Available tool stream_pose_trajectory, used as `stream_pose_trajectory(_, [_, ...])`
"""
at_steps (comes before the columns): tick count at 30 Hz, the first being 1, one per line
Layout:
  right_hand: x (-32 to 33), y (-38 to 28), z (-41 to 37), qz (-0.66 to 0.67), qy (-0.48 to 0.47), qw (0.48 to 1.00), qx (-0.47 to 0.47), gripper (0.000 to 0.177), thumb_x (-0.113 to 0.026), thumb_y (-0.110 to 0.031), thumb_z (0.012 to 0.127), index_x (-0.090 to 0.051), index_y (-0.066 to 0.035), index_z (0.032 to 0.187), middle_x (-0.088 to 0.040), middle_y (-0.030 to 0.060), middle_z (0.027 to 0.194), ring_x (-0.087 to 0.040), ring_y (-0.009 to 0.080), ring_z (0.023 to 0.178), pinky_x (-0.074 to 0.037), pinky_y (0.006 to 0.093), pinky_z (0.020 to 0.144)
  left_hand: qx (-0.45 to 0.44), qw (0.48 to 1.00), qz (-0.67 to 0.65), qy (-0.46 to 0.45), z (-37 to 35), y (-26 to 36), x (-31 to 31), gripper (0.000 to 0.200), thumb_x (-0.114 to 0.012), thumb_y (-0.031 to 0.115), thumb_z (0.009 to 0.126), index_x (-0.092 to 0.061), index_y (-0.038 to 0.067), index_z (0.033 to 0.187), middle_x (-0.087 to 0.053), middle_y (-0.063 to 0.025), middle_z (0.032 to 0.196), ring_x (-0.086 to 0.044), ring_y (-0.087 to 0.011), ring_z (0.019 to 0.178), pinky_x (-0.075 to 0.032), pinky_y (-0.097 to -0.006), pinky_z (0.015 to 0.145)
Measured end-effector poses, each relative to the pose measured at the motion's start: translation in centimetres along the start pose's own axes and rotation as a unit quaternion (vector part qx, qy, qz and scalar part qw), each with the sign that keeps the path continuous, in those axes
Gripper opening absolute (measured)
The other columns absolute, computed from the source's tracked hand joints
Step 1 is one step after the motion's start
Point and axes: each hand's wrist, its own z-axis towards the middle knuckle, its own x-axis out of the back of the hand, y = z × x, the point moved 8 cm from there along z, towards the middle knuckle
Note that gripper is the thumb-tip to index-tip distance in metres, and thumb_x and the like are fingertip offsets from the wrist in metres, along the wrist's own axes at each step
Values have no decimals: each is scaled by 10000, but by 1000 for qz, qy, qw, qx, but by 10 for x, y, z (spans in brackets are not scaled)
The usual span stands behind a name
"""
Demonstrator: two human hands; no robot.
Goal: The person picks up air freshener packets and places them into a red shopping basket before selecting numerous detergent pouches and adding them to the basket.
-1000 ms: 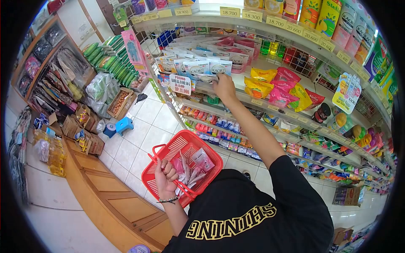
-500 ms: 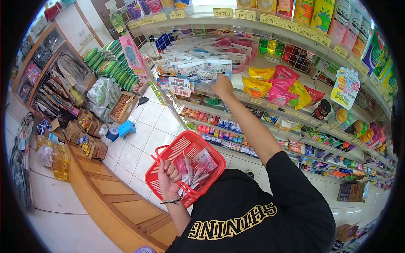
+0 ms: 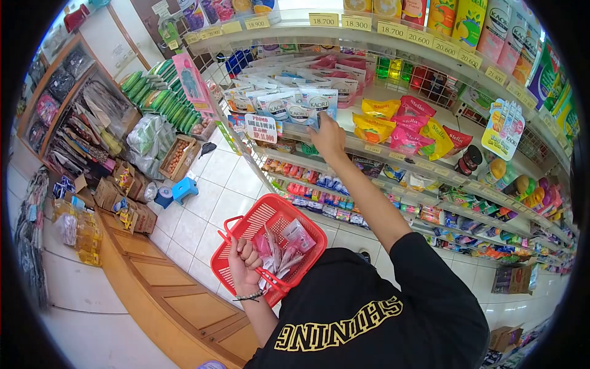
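Right hand (image 3: 327, 136) sat a little lower against the shelf front than half a second before, arm still stretched up and forward; the red basket (image 3: 257, 213) had barely shifted.

Right-hand fingertips (image 3: 315, 120) touched the lower edge of the front white-and-blue KAORI pouch (image 3: 319, 100); the hand was seen from the back with the fingers bent toward the pouch; could not tell whether they pinched it or only pressed on it. That pouch stood upright at the front of its row on the wire shelf (image 3: 369, 147), just beside a like pouch (image 3: 276, 106) on its left; more of the same pouches ran back behind it.

Left hand (image 3: 246, 261) was closed in a fist round the basket's handles, held low near the body, with a beaded bracelet (image 3: 248, 297) at the wrist. Several pink and clear sachets (image 3: 289, 243) lay loose in the basket, toward the side nearest the body.

A promo card (image 3: 261, 128) hung at the shelf edge left of the right hand; yellow and pink Stella pouches (image 3: 393, 123) lay on the same shelf to its right; price tags (image 3: 322, 19) lined the shelf above. A blue stool (image 3: 183, 188) stood on the tiled floor (image 3: 215, 178), well apart from the basket; a wooden counter (image 3: 160, 283) ran along the left below the basket.
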Motion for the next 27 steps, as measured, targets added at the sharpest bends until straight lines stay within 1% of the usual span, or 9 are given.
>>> stream_pose_trajectory(2, [2,4,-4,6,22,1000,8,659,-825,-258,746,-507,18,1252,-622,236,1157,-589,416,1108,-496,483,905,-7,1000,10,23,1,1,2,416,-384,405,1078,-420,153,749,-227,69,562,-157,-43,422,-147,-207,350])
stream_pose_trajectory(4, [16,12,-7,55,138,989,-17,893,-864,-231,691,-365,52,1374,-380,292,1460,-407,412,1353,-411,475,1059,-4,1000,3,19,2,0,1,416,-384,405,1078,-419,153,748,-225,69,560,-157,-43,422,-147,-208,350])
stream_pose_trajectory(5, [15,13,-5,55,140,989,-19,893,-864,-231,691,-365,52,1374,-380,292,1460,-407,412,1353,-411,475,1059,0,1000,-3,15,3,0,0,417,-385,405,1078,-419,153,748,-224,70,558,-156,-43,421,-147,-209,351])
stream_pose_trajectory(7, [10,21,7,101,135,984,-58,1185,-926,-251,601,-182,77,1463,-263,336,1500,-323,449,1393,-352,442,1123,3,1000,0,22,2,-1,-2,416,-385,403,1078,-419,153,747,-225,70,558,-157,-43,421,-147,-210,351])
stream_pose_trajectory(10, [-18,29,35,161,66,981,-92,1331,-946,-285,571,-58,85,1490,-282,337,1492,-331,446,1389,-326,420,1151,9,1000,2,23,3,-3,-4,416,-385,401,1078,-420,153,746,-226,69,558,-159,-43,421,-147,-212,351])
stream_pose_trajectory(13, [-30,25,48,186,54,977,-92,1321,-950,-315,569,-68,93,1465,-314,325,1446,-372,412,1352,-343,401,1139,15,1000,7,17,4,-5,-4,414,-386,406,1078,-421,154,750,-232,66,563,-164,-43,415,-145,-214,353])
stream_pose_trajectory(21, [-26,17,44,186,11,975,-119,1358,-952,-315,560,-41,80,1486,-279,330,1467,-336,450,1363,-334,428,1134,15,1000,15,7,5,-4,-1,408,-385,409,1078,-425,154,762,-242,62,569,-166,-41,410,-146,-217,349])
stream_pose_trajectory(23, [5,-2,34,79,140,987,-5,1312,-941,-329,559,-101,63,1487,-258,322,1491,-298,443,1391,-273,500,1151,11,1000,11,8,3,-3,-1,407,-382,409,1079,-426,152,766,-243,62,568,-162,-43,413,-150,-217,349])
stream_pose_trajectory(27, [46,-45,32,23,183,979,90,1228,-917,-383,570,-212,33,1485,-269,296,1504,-282,432,1404,-201,568,1158,9,1000,23,16,8,-3,-3,410,-380,412,1079,-426,151,766,-241,63,566,-159,-45,416,-148,-217,350])
